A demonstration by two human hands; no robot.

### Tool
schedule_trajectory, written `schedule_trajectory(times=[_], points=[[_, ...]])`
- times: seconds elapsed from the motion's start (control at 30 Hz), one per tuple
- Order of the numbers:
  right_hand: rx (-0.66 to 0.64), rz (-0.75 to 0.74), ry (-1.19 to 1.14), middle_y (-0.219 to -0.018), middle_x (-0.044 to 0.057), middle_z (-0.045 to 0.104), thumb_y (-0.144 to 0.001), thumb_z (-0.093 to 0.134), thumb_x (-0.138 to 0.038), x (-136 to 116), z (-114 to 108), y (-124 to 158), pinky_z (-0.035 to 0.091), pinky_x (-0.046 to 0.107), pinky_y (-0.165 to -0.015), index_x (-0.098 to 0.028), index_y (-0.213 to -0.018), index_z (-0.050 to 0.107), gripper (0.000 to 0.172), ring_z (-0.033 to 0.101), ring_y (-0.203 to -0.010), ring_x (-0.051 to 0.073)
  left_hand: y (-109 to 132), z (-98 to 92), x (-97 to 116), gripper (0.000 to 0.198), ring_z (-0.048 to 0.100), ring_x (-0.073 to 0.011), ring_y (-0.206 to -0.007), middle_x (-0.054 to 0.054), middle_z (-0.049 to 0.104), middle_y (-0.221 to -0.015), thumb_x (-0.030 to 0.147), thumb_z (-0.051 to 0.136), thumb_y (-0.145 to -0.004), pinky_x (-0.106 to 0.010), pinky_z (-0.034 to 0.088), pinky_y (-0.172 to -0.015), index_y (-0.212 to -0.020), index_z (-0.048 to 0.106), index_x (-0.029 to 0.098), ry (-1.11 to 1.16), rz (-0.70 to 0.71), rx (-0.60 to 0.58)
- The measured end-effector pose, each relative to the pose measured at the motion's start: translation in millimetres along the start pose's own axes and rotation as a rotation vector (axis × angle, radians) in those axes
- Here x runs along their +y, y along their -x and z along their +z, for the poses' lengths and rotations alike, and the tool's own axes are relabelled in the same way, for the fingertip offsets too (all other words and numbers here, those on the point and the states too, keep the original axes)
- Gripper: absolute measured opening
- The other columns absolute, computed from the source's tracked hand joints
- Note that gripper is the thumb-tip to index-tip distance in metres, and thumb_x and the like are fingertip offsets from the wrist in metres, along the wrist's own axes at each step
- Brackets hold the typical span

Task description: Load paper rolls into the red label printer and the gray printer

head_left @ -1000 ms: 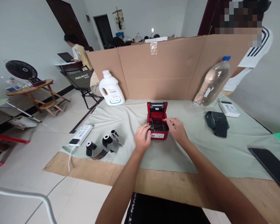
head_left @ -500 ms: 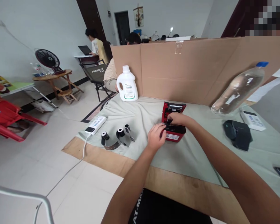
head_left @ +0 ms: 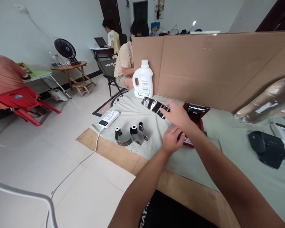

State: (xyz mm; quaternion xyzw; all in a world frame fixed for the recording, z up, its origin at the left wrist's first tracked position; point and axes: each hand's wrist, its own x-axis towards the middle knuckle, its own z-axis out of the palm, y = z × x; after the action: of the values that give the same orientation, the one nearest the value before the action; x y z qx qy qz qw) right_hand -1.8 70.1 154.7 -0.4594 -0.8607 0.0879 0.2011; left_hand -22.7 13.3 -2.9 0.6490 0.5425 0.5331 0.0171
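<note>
My right hand [head_left: 177, 115] pinches a glossy black strip [head_left: 154, 106] that reaches left from its fingers, above the cloth and near the white detergent jug [head_left: 143, 80]. Below it, my left hand [head_left: 173, 139] grips the front left side of a small red label printer [head_left: 198, 122]. The printer's lid stands raised, showing a roller; my right forearm and hands hide much of its body. Left of my hands, several small black rolls [head_left: 134, 129] stand on end with partly unwound tails.
A white power strip [head_left: 109, 118] with a cable lies on the left of the cloth. Behind the table edge runs a cardboard screen [head_left: 199, 66]. On the right are a large plastic bottle [head_left: 266, 101] and a dark grey device [head_left: 267, 148]. Other people sit nearby.
My right hand has come out of the printer and moved left, now with the black strip. My left hand stays at the printer. The view has turned left.
</note>
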Motion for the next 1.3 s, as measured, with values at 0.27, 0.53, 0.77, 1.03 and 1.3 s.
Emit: schedule_trajectory(times=[0.27,0.53,0.77,1.03,1.3], points=[[-0.41,0.091,0.231,-0.119,0.025,0.07,-0.101,0.049,-0.032,-55.2,109.7,-43.5,0.05,0.038,-0.085,-0.008,-0.137,0.047,0.043,0.069,-0.11,0.031,3.4,13.7,-14.6,0.028,0.061,-0.0214,-0.125,-0.009,0.061,-0.134,0.032,0.052,-0.099,-0.042,0.046,-0.116,-0.122,0.063,0.022,0.153,-0.046,-0.052],[-0.153,-0.236,0.247,-0.137,0.023,0.058,-0.104,0.038,-0.046,-85.2,94.5,-16.0,0.046,0.044,-0.096,-0.015,-0.137,0.053,0.048,0.058,-0.122,0.035,-3.3,11.9,-2.7,0.024,0.06,-0.0206,-0.124,-0.009,0.062,-0.131,0.029,0.049,-0.1,-0.04,0.049,-0.113,-0.118,0.061,0.02,0.11,-0.033,-0.038],[-0.611,-0.416,0.042,-0.128,0.02,0.068,-0.091,0.06,-0.041,-192.7,131.1,-11.1,0.044,0.047,-0.1,-0.014,-0.115,0.069,0.037,0.061,-0.122,0.037,-4.9,-2.7,6.6,0.027,0.067,-0.0221,-0.113,-0.009,0.071,-0.122,0.028,0.051,-0.095,-0.035,0.057,-0.1,-0.114,0.069,0.02,0.029,0.007,0.031],[-0.603,-0.402,-0.344,-0.118,0.007,0.071,-0.083,0.064,-0.028,-145.8,104.5,3.8,0.051,0.031,-0.076,-0.022,-0.113,0.059,0.031,0.069,-0.099,0.024,-4.4,-7.1,5.2,0.028,0.069,-0.0213,-0.11,-0.01,0.071,-0.122,0.025,0.051,-0.096,-0.037,0.058,-0.1,-0.116,0.07,0.021,0.016,0.03,0.023],[-0.343,-0.083,-0.955,-0.109,0.004,0.072,-0.089,0.064,-0.038,77.4,-49.4,52.8,0.054,0.034,-0.081,-0.025,-0.118,0.056,0.033,0.069,-0.096,0.021,1.9,-3.9,1.0,0.03,0.066,-0.0265,-0.116,-0.014,0.068,-0.122,0.028,0.055,-0.096,-0.044,0.056,-0.102,-0.123,0.064,0.019,0.044,0.023,0.05]])
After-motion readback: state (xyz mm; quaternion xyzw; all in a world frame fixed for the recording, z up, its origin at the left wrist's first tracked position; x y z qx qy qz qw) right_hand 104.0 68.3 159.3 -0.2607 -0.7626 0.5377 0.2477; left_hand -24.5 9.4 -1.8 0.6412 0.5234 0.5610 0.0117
